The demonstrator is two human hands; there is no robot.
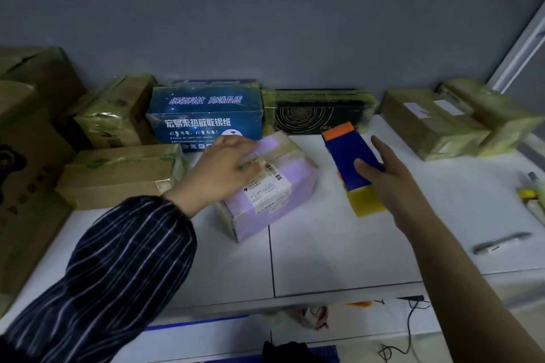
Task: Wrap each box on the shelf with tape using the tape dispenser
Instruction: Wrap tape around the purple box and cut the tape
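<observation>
1. Left hand (224,168), in a striped sleeve, reaches forward over the box (271,186). Its fingers bend down onto the top by the label. Blurred, so I cannot tell whether it grasps anything.
2. The box is purple with a white barcode label. It lies askew, mid-shelf (324,259).
3. Right hand (392,180), forearm bare, clasps the dispenser (348,153), thumb on its blue body. The far end is orange and the near end yellow. It is just right of the box.
</observation>
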